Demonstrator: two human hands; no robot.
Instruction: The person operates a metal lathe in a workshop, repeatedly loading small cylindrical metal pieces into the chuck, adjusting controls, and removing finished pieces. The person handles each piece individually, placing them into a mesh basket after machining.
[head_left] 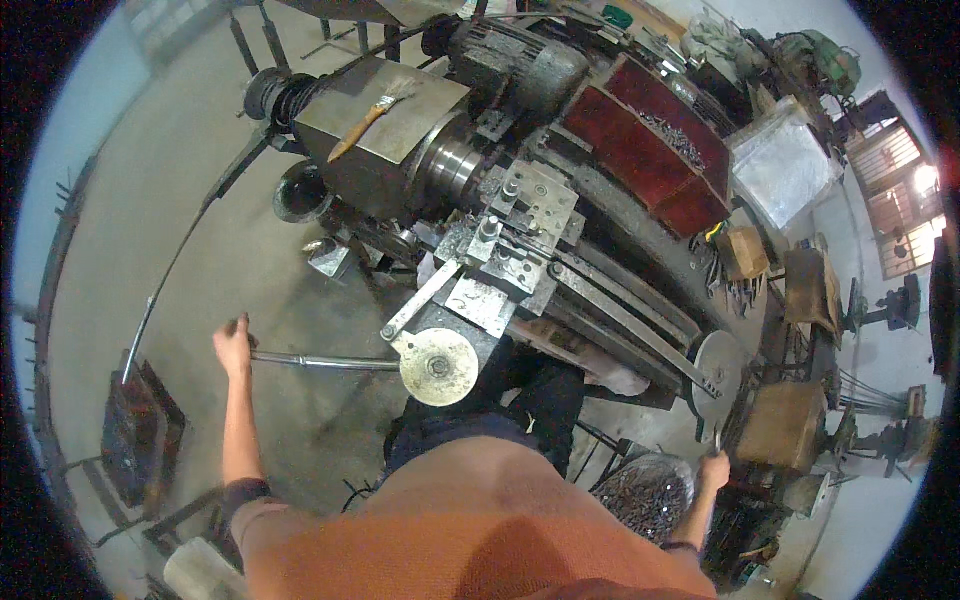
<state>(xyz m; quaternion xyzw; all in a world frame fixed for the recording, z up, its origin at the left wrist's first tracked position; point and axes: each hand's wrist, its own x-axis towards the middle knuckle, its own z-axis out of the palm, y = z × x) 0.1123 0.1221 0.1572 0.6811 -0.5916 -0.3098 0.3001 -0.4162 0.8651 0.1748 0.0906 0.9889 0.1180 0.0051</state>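
Your left hand (234,347) is closed around the outer end of a long metal bar (330,362), out to the left of the machine (535,205). The bar runs across to a pale round disc (438,368) at the machine's front, just ahead of your waist. Your right hand (714,472), well apart from the left, is clamped on a slim metal handle (716,438) near the big wheel (720,365) at the machine's right end (your fingers hide the handle's lower part). A heap of small dark metal pieces (645,492) sits just left of that hand. Farther off, a wooden-handled brush (360,130) lies on the machine's flat top at the left, and a red tray (612,148) holding metal bits stands behind, beside the dark motor (520,65).
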